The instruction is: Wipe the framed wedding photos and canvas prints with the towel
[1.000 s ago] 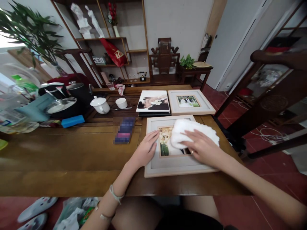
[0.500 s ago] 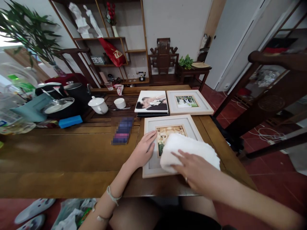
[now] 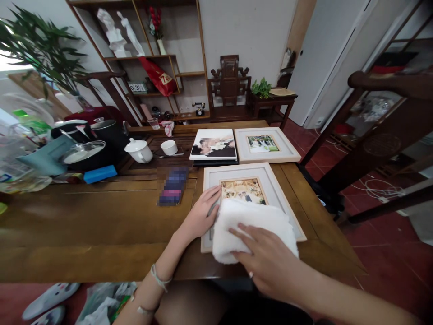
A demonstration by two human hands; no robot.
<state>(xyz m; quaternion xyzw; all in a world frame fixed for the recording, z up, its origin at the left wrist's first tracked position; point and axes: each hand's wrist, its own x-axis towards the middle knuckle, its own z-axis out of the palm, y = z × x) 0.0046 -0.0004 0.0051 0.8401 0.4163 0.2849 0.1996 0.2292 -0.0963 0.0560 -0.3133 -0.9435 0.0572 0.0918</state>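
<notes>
A pale wooden picture frame (image 3: 291, 221) lies flat near the table's front edge, with a wedding photo (image 3: 241, 192) in its grey-white mount. My left hand (image 3: 201, 214) rests along the frame's left side, fingers stretched out and lying flat. Under my right hand (image 3: 260, 253) is a folded white towel (image 3: 270, 216); thumb and fingers press it onto the lower part of the frame. The towel hides the photo's bottom and the frame's lower edge, and hangs slightly over that edge.
Behind lie a second framed photo (image 3: 287, 151) and a white photo album (image 3: 198, 155). A blurred-out phone (image 3: 172, 187) is left of my hand. Farther left are a lidded white cup (image 3: 139, 151), a small bowl (image 3: 169, 147), a blue block (image 3: 100, 174) and pots. A dark chair (image 3: 372, 135) stands right.
My right hand has slid the towel down and left across the frame, uncovering more of the photo. My left hand stays at the frame's left side.
</notes>
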